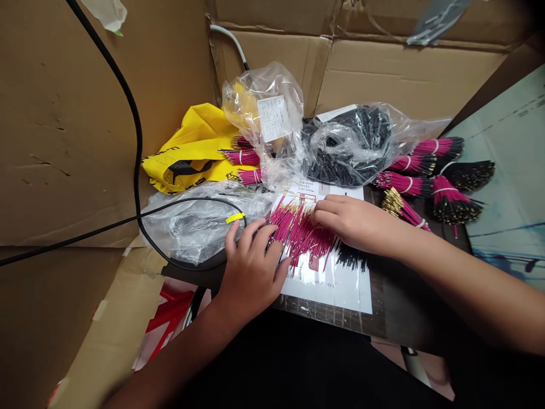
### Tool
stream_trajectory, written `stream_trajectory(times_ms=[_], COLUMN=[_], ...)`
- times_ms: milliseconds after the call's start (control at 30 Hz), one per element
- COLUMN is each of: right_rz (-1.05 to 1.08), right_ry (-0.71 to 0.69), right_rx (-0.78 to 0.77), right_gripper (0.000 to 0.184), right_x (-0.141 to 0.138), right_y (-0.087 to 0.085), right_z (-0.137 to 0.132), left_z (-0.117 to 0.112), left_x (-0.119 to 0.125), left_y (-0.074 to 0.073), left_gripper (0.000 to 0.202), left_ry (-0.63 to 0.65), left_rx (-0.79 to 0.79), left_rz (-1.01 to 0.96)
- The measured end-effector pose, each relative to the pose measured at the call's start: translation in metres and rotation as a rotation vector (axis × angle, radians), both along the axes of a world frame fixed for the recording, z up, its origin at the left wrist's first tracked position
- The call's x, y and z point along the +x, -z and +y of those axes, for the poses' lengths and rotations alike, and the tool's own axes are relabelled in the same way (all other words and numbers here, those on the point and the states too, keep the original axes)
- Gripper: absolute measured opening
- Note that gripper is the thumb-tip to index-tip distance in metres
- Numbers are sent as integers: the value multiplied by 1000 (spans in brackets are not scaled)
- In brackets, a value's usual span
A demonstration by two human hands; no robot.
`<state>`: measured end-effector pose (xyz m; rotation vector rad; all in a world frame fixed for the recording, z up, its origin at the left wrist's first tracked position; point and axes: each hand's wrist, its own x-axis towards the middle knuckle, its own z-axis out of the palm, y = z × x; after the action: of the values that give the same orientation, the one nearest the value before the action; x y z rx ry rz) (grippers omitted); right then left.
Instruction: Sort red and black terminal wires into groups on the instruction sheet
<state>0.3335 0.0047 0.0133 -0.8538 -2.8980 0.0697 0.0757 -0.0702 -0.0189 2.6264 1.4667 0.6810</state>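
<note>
A loose pile of short pink wires [304, 233] with gold-coloured metal ends lies on a white printed sheet [327, 295]. My left hand [253, 264] rests palm down at the pile's left edge, its fingers bent and apart, close to a thin black cable [204, 199] with a yellow tag. At the upper right of the pile, my right hand [347, 218] has its fingers closed together by the gold ends. Whatever is between those fingertips is hidden. Several black wires [351, 257] stick out below my right hand.
Tied bundles of pink and black wires [453, 199] lie at the right. Behind are a clear bag of black wires [351, 145], another clear bag with a label [272, 116] and a yellow bag [196, 136]. Crumpled plastic [187, 227] lies left. Cardboard walls [383, 74] enclose the table.
</note>
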Motion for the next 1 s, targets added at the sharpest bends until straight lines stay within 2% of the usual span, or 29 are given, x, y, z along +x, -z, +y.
stream_trajectory(times_ms=[233,433,633,800,933,1000], right_rz=[-32,44,109,125,129,132], right_ry=[30,40,90,160,176,183], right_rx=[94,173,217,264,360,397], right_gripper=[28,27,23,20,17,16], right_x=[-8,-20,-4,12,23,28], right_y=[-1,-1,0,2,6,8], right_z=[13,18,9,-4,-15,-20], left_z=[-1,4,9,9,13,16], left_x=[0,8,19,26,28,28], left_y=[-1,-13,-23,-25,-28,-29], left_gripper=[12,14,30,27,23,17], left_ry=[-38,-2,57,110,169,164], left_rx=[-11,9,121,188,155,82], left_rz=[32,168,320,481,550,586])
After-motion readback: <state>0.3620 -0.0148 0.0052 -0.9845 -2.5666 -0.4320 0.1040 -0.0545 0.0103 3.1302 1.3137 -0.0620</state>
